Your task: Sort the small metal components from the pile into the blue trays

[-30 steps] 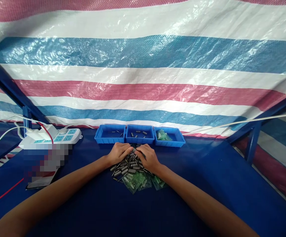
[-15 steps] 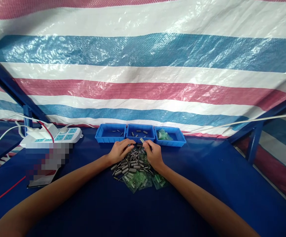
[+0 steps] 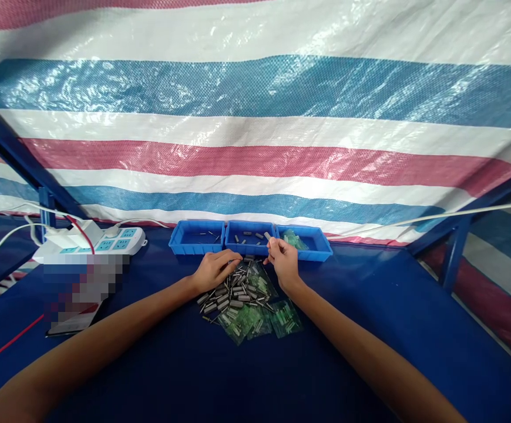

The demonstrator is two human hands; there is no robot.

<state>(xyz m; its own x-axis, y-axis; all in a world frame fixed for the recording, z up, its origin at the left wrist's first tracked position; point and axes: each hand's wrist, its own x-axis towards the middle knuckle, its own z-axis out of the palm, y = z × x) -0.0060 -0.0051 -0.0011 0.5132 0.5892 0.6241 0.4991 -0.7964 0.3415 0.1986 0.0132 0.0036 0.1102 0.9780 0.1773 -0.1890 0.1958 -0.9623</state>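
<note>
My right hand (image 3: 284, 261) pinches a small grey metal block (image 3: 267, 235) upright, at the front edge of the middle blue bin (image 3: 251, 245). My left hand (image 3: 217, 271) rests over the upper left of a pile, fingers stretched and apart, with nothing visible in it. The pile mixes grey metal blocks (image 3: 236, 304), thin metal pins (image 3: 239, 276) and green-tinted plastic packets (image 3: 286, 319) with small parts inside. Several grey blocks lie in the middle bin. Thin pins lie in the left bin (image 3: 197, 249), and a green packet (image 3: 293, 239) in the right bin (image 3: 315, 255).
A white power strip (image 3: 123, 239) with plugs and cables stands at the left of the blue table (image 3: 370, 294). In front of it lies a partly pixelated flat object (image 3: 77, 320). A striped tarp (image 3: 255, 158) hangs behind the bins, between blue metal posts (image 3: 453, 252).
My right hand has moved up and to the right with the grey metal block, from the pile to the middle bin's front edge. My left hand has hardly moved.
</note>
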